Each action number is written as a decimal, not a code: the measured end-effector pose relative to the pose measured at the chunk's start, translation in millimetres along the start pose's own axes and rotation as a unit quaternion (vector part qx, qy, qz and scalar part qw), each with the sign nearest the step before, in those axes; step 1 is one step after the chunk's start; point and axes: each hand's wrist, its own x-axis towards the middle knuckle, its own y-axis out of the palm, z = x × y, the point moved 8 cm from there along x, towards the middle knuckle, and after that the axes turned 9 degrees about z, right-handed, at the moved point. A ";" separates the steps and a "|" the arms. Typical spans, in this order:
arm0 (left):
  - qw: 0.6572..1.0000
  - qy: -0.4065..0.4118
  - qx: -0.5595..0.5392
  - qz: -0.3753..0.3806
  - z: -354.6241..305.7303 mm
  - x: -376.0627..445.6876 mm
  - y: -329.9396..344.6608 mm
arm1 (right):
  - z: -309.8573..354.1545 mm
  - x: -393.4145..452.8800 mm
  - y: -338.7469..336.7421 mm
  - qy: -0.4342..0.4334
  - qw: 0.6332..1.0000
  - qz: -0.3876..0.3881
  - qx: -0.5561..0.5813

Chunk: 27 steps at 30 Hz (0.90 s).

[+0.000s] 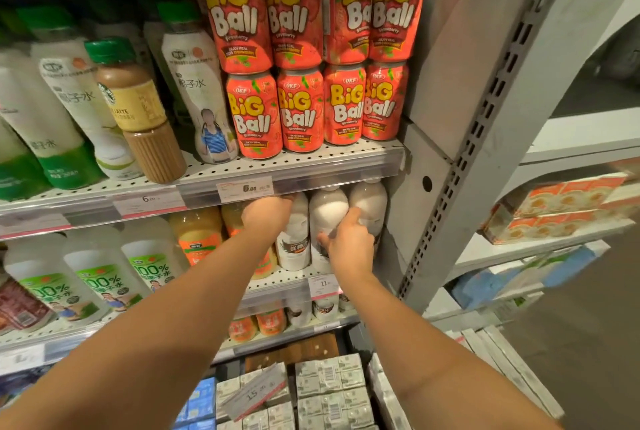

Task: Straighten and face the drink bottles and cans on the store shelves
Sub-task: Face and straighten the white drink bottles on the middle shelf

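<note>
Reaching under the price rail, the right hand (349, 244) curled its fingers around a white bottle (327, 221) at the lower shelf's (277, 282) right end. The left hand (266, 214) gripped the neighbouring white bottle (294, 239) near its top, fingers hidden. Above stood stacked red Big Ball cans (299, 107).

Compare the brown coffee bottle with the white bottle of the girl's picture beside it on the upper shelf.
The coffee bottle is brown with a tan label; the white bottle is milky white and shows a girl. The coffee bottle stands nearer the shelf edge and looks shorter; the white bottle stands further back and looks taller. Both have green caps.
</note>
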 end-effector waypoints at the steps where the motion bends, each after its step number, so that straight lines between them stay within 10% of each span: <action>1: 1.000 0.004 0.010 -0.003 1.6 1.4 -0.6 | 0.4 -0.2 -0.3 -0.001 1.000 -0.004 0.000; 27: 0.969 0.141 -0.018 -0.202 -9.4 -26.4 -1.8 | 2.0 -1.9 -8.1 -0.005 0.999 -0.031 -0.017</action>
